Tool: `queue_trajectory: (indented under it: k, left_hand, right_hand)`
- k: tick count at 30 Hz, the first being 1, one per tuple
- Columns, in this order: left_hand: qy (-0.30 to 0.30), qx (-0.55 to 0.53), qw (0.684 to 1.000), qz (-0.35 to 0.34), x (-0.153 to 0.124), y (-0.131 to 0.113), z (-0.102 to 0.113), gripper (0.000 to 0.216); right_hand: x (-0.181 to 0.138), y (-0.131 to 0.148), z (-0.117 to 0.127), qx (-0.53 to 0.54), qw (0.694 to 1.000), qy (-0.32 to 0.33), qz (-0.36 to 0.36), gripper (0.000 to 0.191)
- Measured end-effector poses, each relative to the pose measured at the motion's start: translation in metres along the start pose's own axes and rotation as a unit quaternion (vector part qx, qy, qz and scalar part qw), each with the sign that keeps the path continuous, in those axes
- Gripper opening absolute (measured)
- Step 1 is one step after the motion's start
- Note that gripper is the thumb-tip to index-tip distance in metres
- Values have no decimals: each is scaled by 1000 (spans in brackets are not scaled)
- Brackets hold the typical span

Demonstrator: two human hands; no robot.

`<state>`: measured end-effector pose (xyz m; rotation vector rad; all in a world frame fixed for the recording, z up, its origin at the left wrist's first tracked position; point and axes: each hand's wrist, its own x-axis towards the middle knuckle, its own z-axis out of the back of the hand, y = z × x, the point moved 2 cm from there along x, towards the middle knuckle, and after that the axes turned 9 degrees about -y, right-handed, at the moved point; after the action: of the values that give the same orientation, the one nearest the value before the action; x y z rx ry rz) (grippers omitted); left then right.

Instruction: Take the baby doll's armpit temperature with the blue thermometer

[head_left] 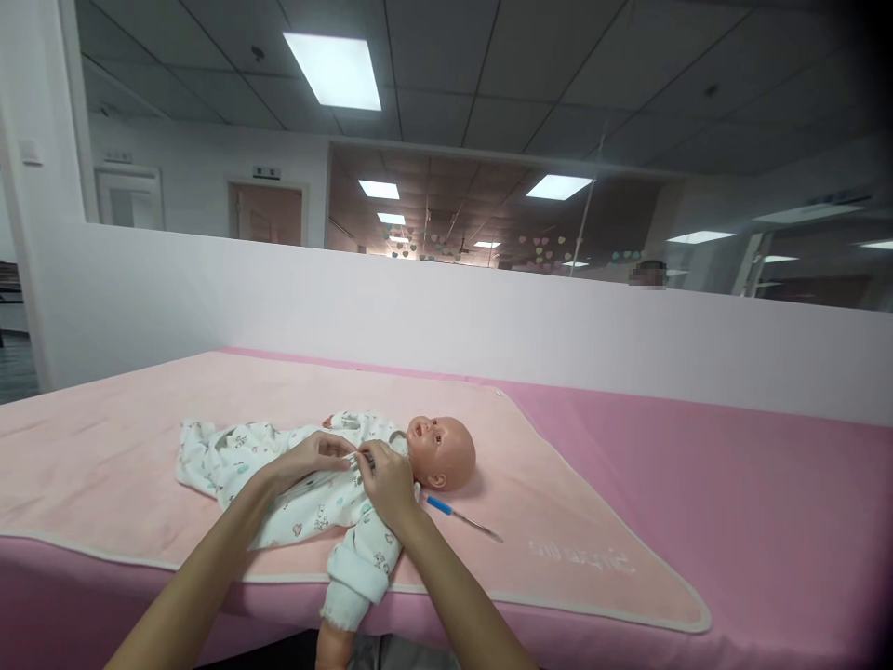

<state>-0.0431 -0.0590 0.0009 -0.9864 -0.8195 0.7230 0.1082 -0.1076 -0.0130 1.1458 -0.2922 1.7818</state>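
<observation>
White wall [446, 321] under a wide window [481, 209] (ceiling light [335, 70] glowing).

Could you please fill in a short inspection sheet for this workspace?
Surface: pink blanket with pale edging, spread over a darker pink cover.
Job's things: doll on its back, dressed in white patterned clothing; its near arm reaches over the front edge.
Clutter: slender blue-ended stick lying on the blanket near the doll's head.
Hands: left hand and right hand close together at the clothing's front; exact grip too small to tell.
Cables: nothing seen.
Surroundings: low white wall behind, glass above it, ceiling light on.
</observation>
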Motion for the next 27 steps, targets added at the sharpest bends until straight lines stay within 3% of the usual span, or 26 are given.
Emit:
queue_trajectory:
  k: [6,11,19,27]
  left_hand:
    - [-55,28,998,12,6,13,0,37]
    - [-69,8,997,12,4,9,-3,33]
    - [-62,42,997,5,2,9,1,35]
    - [-26,-9,1000,-4,-2,9,2,32]
  right_hand:
    - [-1,-1,0,6,1000,-9,-2,13]
    - [-2,-1,1,21,1000,-6,-8,14]
    - [-2,-1,1,25,1000,-10,-11,14]
    - [-1,1,2,23,1000,-9,-7,15]
